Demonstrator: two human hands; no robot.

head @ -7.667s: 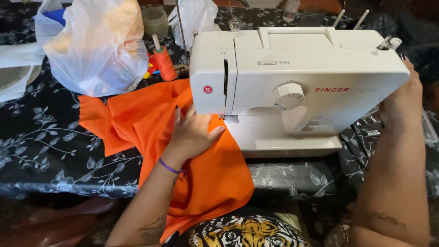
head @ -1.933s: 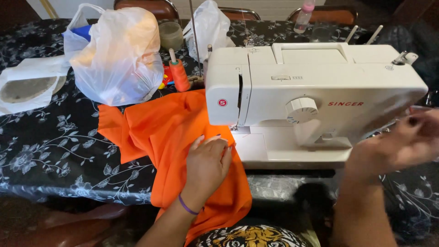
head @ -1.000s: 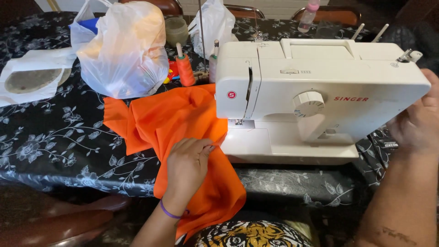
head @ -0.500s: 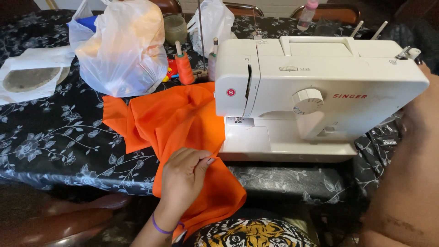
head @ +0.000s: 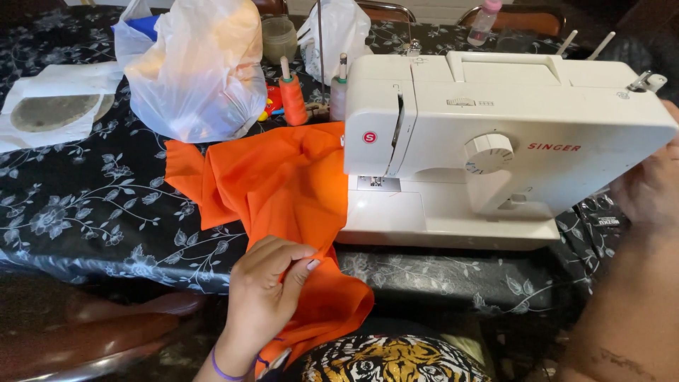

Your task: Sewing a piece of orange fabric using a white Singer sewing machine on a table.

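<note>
Left hand: the left hand (head: 265, 301) sits at the table's near edge, fingers curled in and pinching the orange fabric (head: 283, 191) along its left border — a light grasp between thumb and fingertips, not a flat press.
Change in the left hand: a second ago the palm lay spread on the cloth close to the machine; it has since slid back toward the body and closed on the edge, so smoothing has given way to gripping.
Right hand: the right hand (head: 651, 191) is at the far right end of the white sewing machine (head: 495, 141), against its side; whether it grips anything there I cannot tell, as the machine body hides the fingers.
Change in the right hand: two seconds ago it hung in the air off the machine — now it rests at that end again.
Fabric: it lies bunched on the black floral tablecloth (head: 85, 212), one part running under the needle area, the lower part hanging over the table edge toward the lap.
Meaning: as I judge it, the cloth is being picked up to be shifted or checked, rather than fed through.
Around: an orange thread spool (head: 292, 99) and a translucent plastic bag (head: 198, 71) stand behind the fabric.
</note>
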